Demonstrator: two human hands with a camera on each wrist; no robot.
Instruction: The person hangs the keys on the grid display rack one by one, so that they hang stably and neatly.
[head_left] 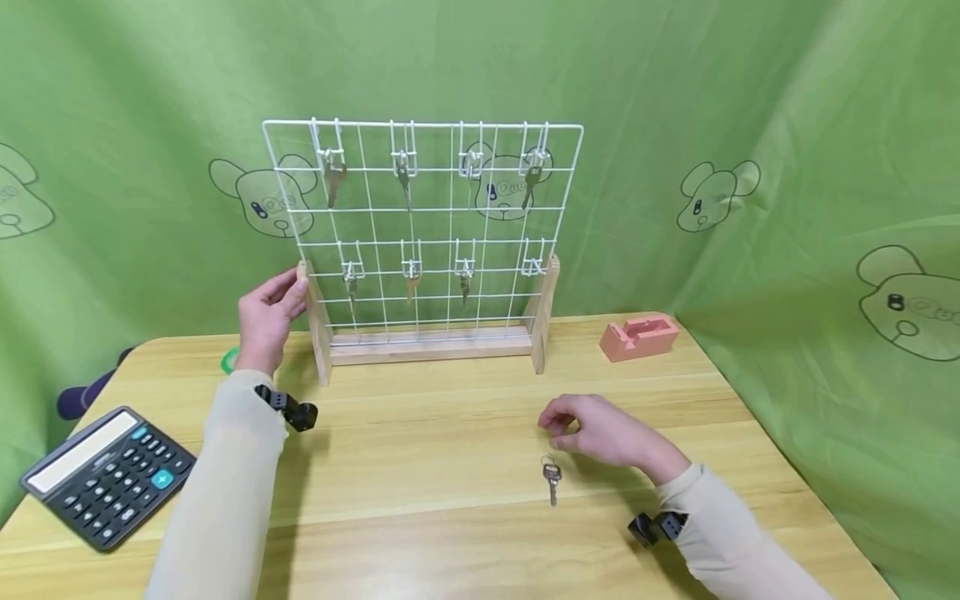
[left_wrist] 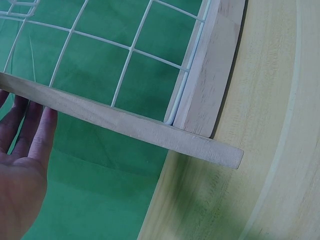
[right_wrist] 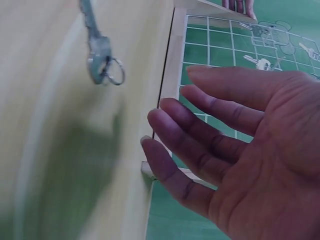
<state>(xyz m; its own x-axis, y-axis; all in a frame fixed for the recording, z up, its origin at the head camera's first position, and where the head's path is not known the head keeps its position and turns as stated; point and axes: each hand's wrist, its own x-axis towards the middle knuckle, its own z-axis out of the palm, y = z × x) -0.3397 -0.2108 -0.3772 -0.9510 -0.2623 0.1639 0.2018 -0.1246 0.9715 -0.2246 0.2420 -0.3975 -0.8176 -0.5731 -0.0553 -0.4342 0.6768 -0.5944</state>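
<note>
A white wire grid rack (head_left: 433, 242) stands on the table between two wooden posts (head_left: 318, 333), with several keys (head_left: 334, 177) hanging from its hooks. My left hand (head_left: 267, 319) is at the upper part of the left post; in the left wrist view its fairly straight fingers (left_wrist: 42, 135) reach up to the post's outer side. Near the table's middle right, my right hand (head_left: 600, 429) hovers with nothing in it, its fingers loosely bent. Just below its fingertips a single key (head_left: 552, 475) with a small ring lies on the table.
A pink tape dispenser (head_left: 639, 337) sits at the back right. On the left lies a black calculator (head_left: 108, 475), and a green ring-shaped item (head_left: 229, 360) shows partly behind the left wrist. Green curtains (head_left: 750, 100) surround the wooden table (head_left: 420, 517).
</note>
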